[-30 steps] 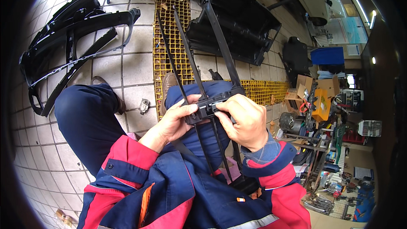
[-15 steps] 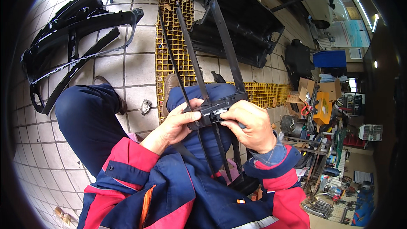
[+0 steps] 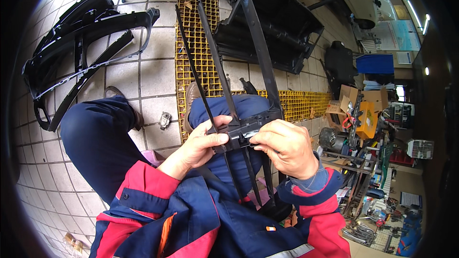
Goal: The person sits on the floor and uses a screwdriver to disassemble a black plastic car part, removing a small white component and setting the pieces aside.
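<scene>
A black plastic slatted frame (image 3: 221, 72), much like a car grille, lies across my lap with its long bars running away from me. My left hand (image 3: 197, 144) grips the frame's middle block, thumb on top and fingers around its left side. At the right of that block, my right hand (image 3: 290, 149) is closed in a pinch. Just by its fingertips shows a small silvery piece (image 3: 250, 134) at a recess in the block. Whether the pinch holds this piece or the block's edge is hard to tell. The curled fingers hide the rest.
Black bumper-like parts (image 3: 79, 50) lie on the tiles at left. A small metal part (image 3: 165, 120) rests by my foot. Yellow floor grating (image 3: 184, 57) runs ahead, beside a large black panel (image 3: 272, 28). At right stand cardboard boxes (image 3: 351, 98) and a cluttered tool bench (image 3: 373, 210).
My right hand has moved slightly right and down, its fingers still pinched at the block. The frame has shifted a little to the right at its far end. My left hand keeps its grip.
</scene>
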### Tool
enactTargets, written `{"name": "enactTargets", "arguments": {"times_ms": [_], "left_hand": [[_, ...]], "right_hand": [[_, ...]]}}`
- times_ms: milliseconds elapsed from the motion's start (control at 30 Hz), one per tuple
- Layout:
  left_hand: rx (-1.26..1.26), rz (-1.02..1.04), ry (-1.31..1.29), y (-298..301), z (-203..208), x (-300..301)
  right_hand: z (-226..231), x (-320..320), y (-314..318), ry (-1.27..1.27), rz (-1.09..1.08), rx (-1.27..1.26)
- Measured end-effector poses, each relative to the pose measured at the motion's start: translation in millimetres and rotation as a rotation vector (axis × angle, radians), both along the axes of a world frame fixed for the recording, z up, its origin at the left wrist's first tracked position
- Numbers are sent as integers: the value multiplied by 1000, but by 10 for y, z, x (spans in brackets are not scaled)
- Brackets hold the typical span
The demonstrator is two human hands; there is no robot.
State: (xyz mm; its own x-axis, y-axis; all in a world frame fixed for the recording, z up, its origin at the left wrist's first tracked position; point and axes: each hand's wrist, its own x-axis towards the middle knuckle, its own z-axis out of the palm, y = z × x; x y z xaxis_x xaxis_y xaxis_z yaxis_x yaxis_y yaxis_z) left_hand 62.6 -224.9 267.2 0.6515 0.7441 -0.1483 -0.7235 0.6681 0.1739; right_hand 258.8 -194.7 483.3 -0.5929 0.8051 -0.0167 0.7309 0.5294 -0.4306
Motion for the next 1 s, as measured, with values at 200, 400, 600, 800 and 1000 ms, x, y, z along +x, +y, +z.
{"name": "enactTargets", "arguments": {"times_ms": [200,400,600,800,1000], "left_hand": [[72,-1,73,-18,73,-35],[310,28,211,20,133,-26],[168,-56,155,14,114,-44],[-34,48,46,50,62,24],[-138,127,-48,64,28,37]], "right_hand": [[50,51,-22,10,3,-30],[49,189,-70,83,-41,-79],[-67,265,-130,183,-92,-38],[68,338,-268,40,-491,116],[225,491,-135,-197,-595,-223]]}}
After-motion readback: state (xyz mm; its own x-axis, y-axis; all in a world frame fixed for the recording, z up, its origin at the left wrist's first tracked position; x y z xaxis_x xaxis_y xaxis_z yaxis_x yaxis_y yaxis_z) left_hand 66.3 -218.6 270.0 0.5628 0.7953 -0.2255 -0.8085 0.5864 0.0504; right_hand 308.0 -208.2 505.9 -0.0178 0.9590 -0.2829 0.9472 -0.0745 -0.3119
